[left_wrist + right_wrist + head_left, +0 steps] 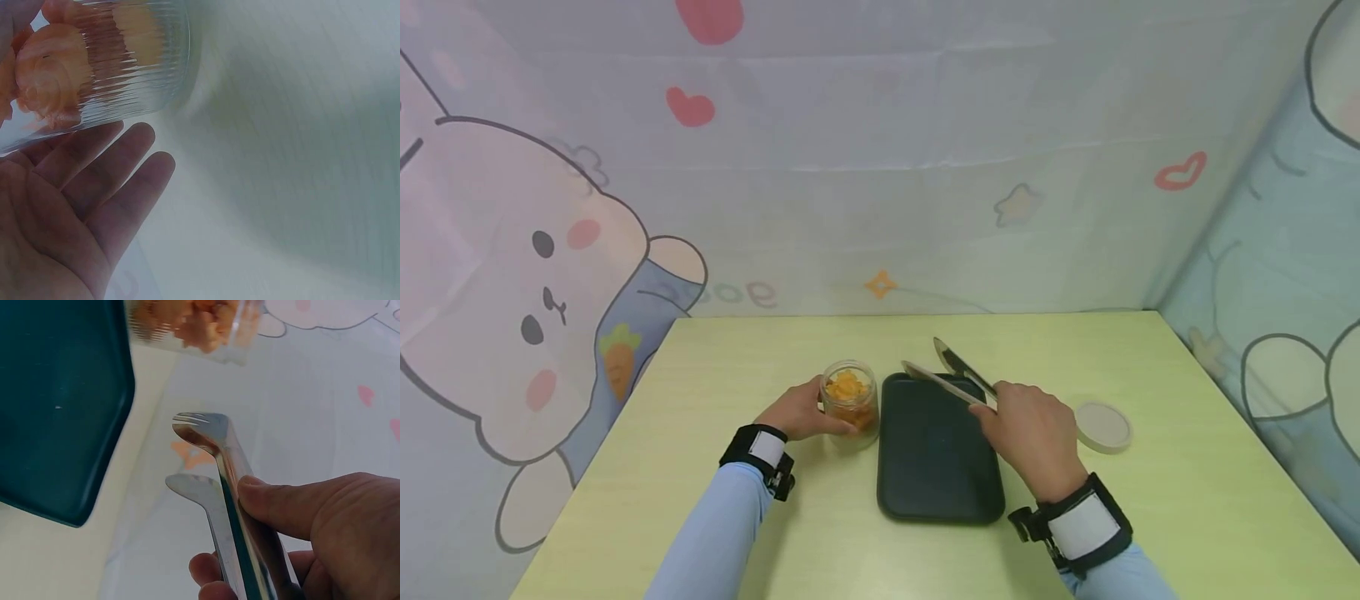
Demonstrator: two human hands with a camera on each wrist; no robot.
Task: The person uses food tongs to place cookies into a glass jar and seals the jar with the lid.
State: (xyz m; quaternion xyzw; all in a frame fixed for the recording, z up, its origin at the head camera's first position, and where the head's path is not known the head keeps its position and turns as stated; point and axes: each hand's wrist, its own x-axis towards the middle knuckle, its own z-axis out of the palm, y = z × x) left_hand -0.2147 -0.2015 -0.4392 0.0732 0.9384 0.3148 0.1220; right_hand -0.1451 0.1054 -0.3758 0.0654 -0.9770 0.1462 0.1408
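A clear ribbed glass jar point(851, 421) holding orange and yellow pieces point(847, 385) stands left of a dark tray, its mouth uncovered. My left hand point(801, 411) holds the jar from the left, thumb on its near side. In the left wrist view, several fingers point(119, 169) extend along and past the glass. My right hand point(1037, 433) grips metal tongs point(942, 382) over the tray's right side. Their two arms are spread apart with nothing between the tips, and one tip is slotted like a fork point(200, 425).
The dark rectangular tray point(940, 467) lies mid-table with nothing on it that shows. A round pale lid point(1103, 427) lies to the right, beyond my right hand. Behind the pale yellow table point(760, 350) hangs a printed cloth point(880, 167), with another stretch along the right.
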